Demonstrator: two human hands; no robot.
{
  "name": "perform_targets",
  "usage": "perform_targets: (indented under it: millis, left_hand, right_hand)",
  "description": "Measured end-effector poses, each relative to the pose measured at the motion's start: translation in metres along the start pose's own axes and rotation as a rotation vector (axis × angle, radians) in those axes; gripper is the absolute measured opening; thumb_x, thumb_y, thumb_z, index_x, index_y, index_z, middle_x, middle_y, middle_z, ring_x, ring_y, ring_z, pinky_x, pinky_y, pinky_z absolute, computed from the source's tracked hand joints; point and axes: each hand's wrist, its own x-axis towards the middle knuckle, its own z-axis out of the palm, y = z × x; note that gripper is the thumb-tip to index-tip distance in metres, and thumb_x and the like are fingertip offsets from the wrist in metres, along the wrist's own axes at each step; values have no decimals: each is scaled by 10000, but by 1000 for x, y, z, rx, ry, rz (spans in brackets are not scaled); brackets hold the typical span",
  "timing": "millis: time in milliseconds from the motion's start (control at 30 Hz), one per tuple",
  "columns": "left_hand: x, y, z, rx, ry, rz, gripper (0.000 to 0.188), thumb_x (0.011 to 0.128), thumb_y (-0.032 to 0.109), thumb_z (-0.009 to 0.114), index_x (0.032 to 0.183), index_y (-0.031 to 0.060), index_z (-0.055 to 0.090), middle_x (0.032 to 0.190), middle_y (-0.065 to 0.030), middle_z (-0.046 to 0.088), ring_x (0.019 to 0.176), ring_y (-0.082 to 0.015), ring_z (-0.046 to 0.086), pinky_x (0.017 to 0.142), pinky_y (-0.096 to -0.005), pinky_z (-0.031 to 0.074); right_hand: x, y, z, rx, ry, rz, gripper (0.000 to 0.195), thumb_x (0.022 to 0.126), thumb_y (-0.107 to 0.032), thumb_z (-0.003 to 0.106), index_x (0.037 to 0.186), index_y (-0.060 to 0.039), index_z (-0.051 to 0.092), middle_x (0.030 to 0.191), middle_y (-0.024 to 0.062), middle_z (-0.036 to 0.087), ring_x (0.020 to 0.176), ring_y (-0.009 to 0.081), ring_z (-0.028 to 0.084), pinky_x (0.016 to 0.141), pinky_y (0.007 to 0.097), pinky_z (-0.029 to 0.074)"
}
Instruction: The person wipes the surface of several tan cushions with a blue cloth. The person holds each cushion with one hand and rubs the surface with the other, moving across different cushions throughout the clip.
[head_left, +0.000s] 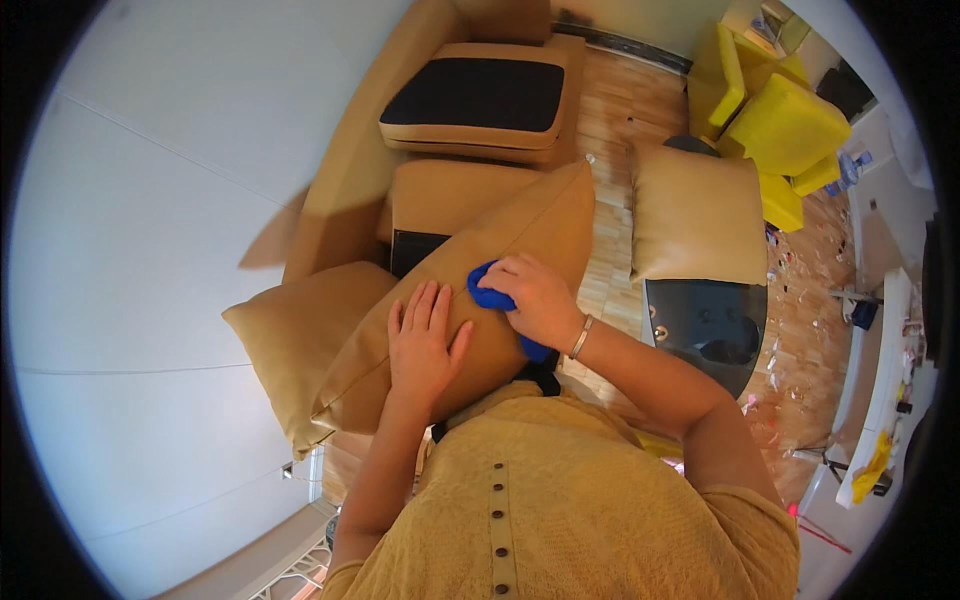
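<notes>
A large tan leather-look cushion (555, 210) stands tilted on edge in front of me, close to my body. My left hand (424, 345) lies flat on its side, fingers apart, holding nothing between them. Bunched in my right hand (536, 300) is a blue cloth (487, 289), pressed against the cushion near its middle seam; one end of the cloth hangs below the hand. To the left, partly behind the held cushion, a second tan cushion (322, 322) leans at the end of the sofa.
A tan sofa (337, 180) runs along the white wall (150, 262), carrying a seat cushion with a black underside (480, 94). On the right, another tan cushion (697, 214) rests on a dark glass table (705, 322). Beyond are yellow armchairs (787, 124). Scraps litter the wood floor (806, 322).
</notes>
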Motion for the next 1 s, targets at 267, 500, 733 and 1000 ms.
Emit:
perform_targets:
  millis: [267, 500, 733, 1000]
  left_hand:
    - [-19, 28, 1, 22, -14, 27, 596, 961, 317, 729, 1474, 60, 569, 1542, -167, 544, 1454, -340, 489, 1216, -561, 314]
    - [-34, 45, 8, 37, 8, 3, 612, 946, 316, 747, 1476, 65, 571, 1562, -159, 523, 1470, -334, 471, 1210, -587, 312]
    - [-43, 52, 3, 34, -3, 4, 637, 930, 315, 761, 1483, 65, 566, 1563, -163, 523, 1469, -334, 476, 1215, -587, 310]
    - [-56, 49, 8, -190, 154, -7, 736, 883, 244, 812, 1511, 9, 508, 1575, -218, 488, 1481, -398, 450, 1211, -602, 319]
  right_hand:
    - [1, 61, -29, -284, 126, 54, 379, 762, 57, 665, 1091, -119, 731, 1134, 88, 674, 1104, 368, 616, 946, 456, 519]
    - [-29, 36, -37, 253, -115, 57, 384, 747, 46, 695, 1108, -81, 724, 1107, 141, 681, 1103, 390, 627, 977, 440, 518]
    - [24, 53, -11, -81, -36, -15, 399, 765, 15, 695, 1143, -110, 726, 1103, 151, 691, 1078, 414, 629, 944, 481, 528]
    - [27, 16, 13, 278, -230, -85, 325, 822, -16, 677, 1131, -104, 725, 1049, 166, 686, 1034, 409, 644, 919, 482, 533]
